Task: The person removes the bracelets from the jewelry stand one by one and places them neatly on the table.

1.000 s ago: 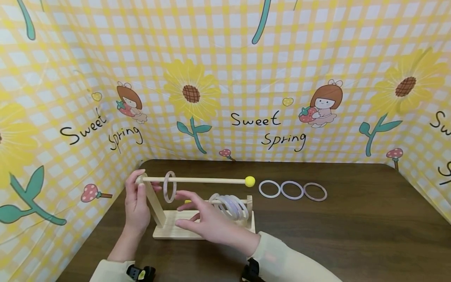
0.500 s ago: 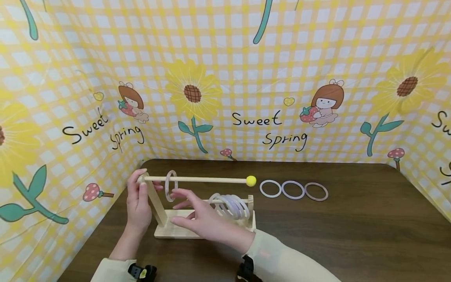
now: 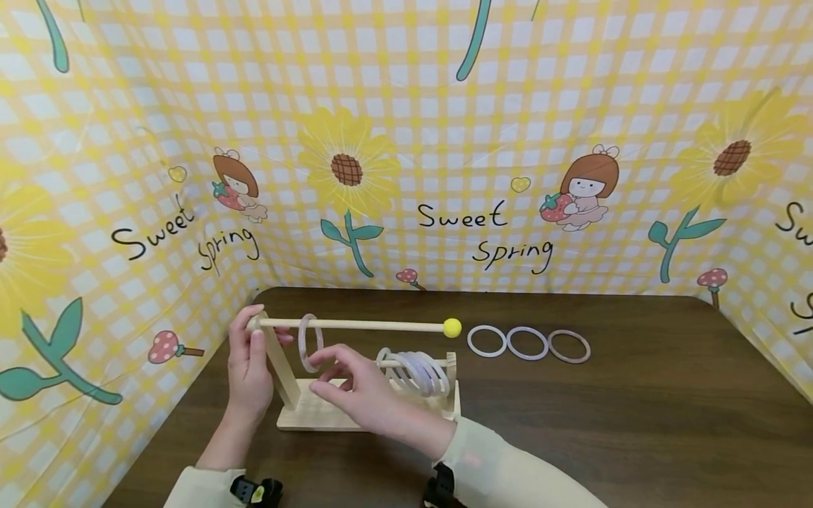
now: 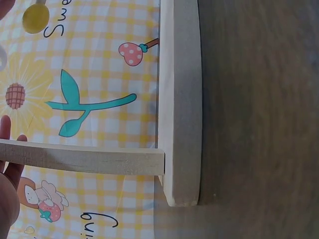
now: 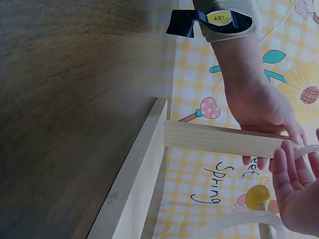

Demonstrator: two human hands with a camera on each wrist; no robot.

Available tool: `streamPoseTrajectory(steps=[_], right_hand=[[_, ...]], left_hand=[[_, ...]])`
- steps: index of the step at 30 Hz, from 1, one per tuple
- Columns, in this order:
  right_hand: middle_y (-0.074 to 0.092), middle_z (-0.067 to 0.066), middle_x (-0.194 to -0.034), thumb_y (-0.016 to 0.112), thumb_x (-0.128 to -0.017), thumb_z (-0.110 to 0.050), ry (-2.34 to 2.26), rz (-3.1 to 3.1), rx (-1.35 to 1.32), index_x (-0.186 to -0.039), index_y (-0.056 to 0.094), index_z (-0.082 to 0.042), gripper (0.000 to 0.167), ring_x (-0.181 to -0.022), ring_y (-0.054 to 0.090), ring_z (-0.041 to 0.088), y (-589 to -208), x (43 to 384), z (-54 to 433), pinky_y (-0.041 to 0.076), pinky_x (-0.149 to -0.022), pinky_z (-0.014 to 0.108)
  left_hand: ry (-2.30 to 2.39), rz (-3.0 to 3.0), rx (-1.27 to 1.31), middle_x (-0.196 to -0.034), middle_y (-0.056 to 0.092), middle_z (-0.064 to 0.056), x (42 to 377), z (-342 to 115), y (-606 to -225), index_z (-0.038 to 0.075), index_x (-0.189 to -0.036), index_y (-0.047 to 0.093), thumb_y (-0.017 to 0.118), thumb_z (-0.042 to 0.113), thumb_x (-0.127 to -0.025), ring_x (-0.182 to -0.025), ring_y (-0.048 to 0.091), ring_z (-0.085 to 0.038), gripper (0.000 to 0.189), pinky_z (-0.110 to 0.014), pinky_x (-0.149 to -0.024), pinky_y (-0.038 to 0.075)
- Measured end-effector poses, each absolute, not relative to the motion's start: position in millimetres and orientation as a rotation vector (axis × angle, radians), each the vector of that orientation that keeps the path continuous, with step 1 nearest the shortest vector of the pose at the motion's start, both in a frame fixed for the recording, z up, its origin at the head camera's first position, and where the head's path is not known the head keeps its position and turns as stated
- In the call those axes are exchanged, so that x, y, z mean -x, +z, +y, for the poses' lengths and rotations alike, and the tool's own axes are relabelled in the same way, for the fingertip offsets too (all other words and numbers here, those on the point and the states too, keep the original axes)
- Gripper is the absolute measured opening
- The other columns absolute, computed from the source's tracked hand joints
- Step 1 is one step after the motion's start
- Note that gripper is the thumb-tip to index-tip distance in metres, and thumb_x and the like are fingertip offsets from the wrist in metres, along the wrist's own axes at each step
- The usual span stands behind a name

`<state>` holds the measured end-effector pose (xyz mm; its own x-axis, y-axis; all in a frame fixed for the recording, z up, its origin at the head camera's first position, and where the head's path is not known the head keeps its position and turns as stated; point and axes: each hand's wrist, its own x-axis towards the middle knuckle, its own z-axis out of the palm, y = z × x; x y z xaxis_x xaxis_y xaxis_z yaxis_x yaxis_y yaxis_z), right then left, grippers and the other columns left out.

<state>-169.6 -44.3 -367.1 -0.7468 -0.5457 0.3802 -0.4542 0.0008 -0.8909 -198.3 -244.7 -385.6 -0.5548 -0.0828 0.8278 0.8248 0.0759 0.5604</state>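
A pale wooden stand (image 3: 330, 422) has a tall post at its left with a long rod (image 3: 375, 325) ending in a yellow ball (image 3: 452, 328). My left hand (image 3: 249, 374) grips the top of that tall post (image 5: 224, 138), thumb in front and fingers behind. A translucent pinkish ring (image 3: 302, 342) hangs around the rod near the post. My right hand (image 3: 365, 388) is at the ring's lower edge, index fingertip touching it and thumb apart below. On the lower rod, several pale rings (image 3: 422, 374) hang behind the right hand.
Three rings lie in a row on the dark table right of the stand: a white one (image 3: 470, 346), a lilac one (image 3: 528, 357) and a pinkish one (image 3: 568, 360). A yellow checked cloth (image 3: 406, 141) walls the table's back and left.
My right hand has moved slightly left to the hanging ring, its thumb and index finger drawing closer together. The ring sits a little lower on the rod. My left hand stays put.
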Motion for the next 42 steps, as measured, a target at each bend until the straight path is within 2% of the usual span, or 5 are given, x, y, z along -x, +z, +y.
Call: streamPoseTrajectory(steps=[8, 15, 23, 35, 42], right_hand=[[0.065, 0.0, -0.098, 0.068, -0.092, -0.011, -1.997, 2.253, 1.028, -0.103, 0.064, -0.01, 0.011, -0.083, 0.062, 0.005, -367.1, 170.0, -40.1, 0.051, -0.069, 0.019], [0.066, -0.004, -0.092, 0.068, -0.093, -0.014, -2.005, 2.282, 1.014, -0.102, 0.065, -0.011, 0.011, -0.081, 0.062, 0.005, -368.1, 168.3, -32.0, 0.053, -0.07, 0.021], [0.065, 0.005, -0.092, 0.068, -0.092, -0.01, -2.077, 2.259, 0.995, -0.101, 0.065, -0.007, 0.01, -0.077, 0.061, 0.007, -371.0, 165.8, -20.2, 0.051, -0.067, 0.021], [0.066, 0.006, -0.084, 0.068, -0.091, -0.008, -2.072, 2.301, 1.003, -0.1, 0.064, -0.006, 0.01, -0.073, 0.062, 0.009, -374.9, 165.0, 3.6, 0.052, -0.064, 0.021], [0.066, 0.008, -0.081, 0.069, -0.09, -0.007, -2.104, 2.312, 0.966, -0.098, 0.064, -0.006, 0.01, -0.072, 0.062, 0.011, -376.9, 164.1, 20.0, 0.051, -0.063, 0.022]], left_hand=[[-1.567, -1.606, 0.758, -0.094, 0.061, -0.006, 198.2, -243.7, -384.7, -0.017, -0.132, 0.029, 0.031, 0.0, -0.104, -0.079, 0.062, -0.019, 0.033, -0.022, -0.076, 0.054], [-1.57, -1.598, 0.754, -0.091, 0.059, -0.018, 198.0, -244.4, -386.3, -0.017, -0.131, 0.03, 0.031, 0.0, -0.104, -0.079, 0.063, -0.02, 0.032, -0.022, -0.076, 0.055], [-1.587, -1.597, 0.74, -0.095, 0.063, -0.006, 196.1, -245.7, -387.5, -0.016, -0.132, 0.031, 0.031, 0.0, -0.104, -0.079, 0.063, -0.018, 0.033, -0.022, -0.077, 0.055], [-1.587, -1.59, 0.749, -0.095, 0.063, -0.006, 197.2, -244.8, -387.2, -0.016, -0.132, 0.031, 0.03, -0.002, -0.103, -0.08, 0.064, -0.015, 0.033, -0.02, -0.077, 0.055], [-1.598, -1.578, 0.769, -0.095, 0.063, -0.006, 198.5, -243.4, -386.8, -0.017, -0.132, 0.031, 0.03, -0.004, -0.102, -0.079, 0.064, -0.018, 0.033, -0.021, -0.077, 0.055]])
